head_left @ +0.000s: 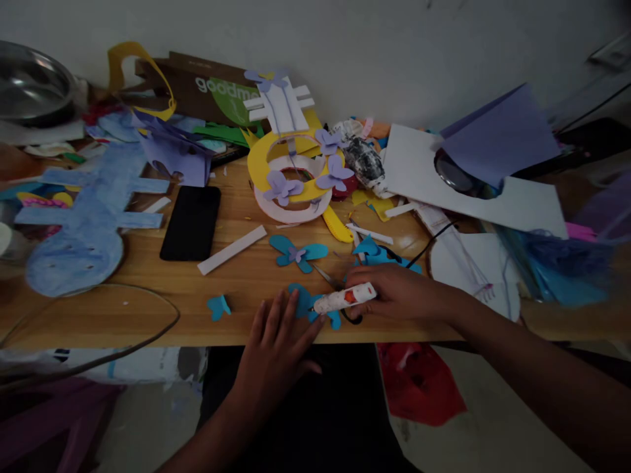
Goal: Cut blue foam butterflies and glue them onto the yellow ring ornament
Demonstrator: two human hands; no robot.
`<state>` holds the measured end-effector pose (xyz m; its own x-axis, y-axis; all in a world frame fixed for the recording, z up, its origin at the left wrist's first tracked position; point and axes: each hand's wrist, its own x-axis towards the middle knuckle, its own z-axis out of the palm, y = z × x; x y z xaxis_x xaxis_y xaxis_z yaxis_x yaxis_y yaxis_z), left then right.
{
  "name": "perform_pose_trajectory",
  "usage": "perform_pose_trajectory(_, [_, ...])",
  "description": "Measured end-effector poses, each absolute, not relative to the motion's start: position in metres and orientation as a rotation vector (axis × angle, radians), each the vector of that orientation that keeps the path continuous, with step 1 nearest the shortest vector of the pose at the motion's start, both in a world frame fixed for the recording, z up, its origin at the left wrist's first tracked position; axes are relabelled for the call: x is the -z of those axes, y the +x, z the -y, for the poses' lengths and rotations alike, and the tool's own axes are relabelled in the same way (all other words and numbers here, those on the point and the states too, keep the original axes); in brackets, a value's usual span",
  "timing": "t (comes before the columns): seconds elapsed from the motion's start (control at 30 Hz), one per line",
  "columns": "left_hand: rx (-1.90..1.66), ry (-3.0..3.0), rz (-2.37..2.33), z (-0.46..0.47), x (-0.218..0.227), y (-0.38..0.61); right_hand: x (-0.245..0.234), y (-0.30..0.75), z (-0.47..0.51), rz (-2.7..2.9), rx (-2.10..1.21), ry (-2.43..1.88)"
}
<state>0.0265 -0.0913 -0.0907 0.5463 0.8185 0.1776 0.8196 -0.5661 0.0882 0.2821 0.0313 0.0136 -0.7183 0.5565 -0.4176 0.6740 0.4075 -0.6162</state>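
Note:
My right hand (389, 292) is wrapped round a white glue gun (340, 299), its nozzle pointing left at a blue paper flower (300, 299) near the table's front edge. Flat by that flower lies my left hand (279, 335), fingers stretched out and fingertips touching or close to its lower left side. Just beyond is a finished-looking blue paper flower (283, 249) with a small purple centre. A folded blue paper piece (217, 307) rests to the left. Scissors (329, 277) lie partly under the glue gun and right hand.
A black phone (191, 223) and a white paper strip (231, 250) lie to the left. Behind stands a yellow and white paper ring (290, 210) with purple flowers. A yellow cutter (338, 225), white board (473, 190) and blue-coloured cutout (73, 256) surround the work area. A cable (167, 322) loops at left.

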Motion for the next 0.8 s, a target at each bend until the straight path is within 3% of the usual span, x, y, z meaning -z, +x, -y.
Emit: perform_pose_trajectory(0.8, [0.307,-2.754,1.466,0.0915,0.0921,0.0264,-0.0132,0.2776,-0.0342,-2.462,1.017,1.217])
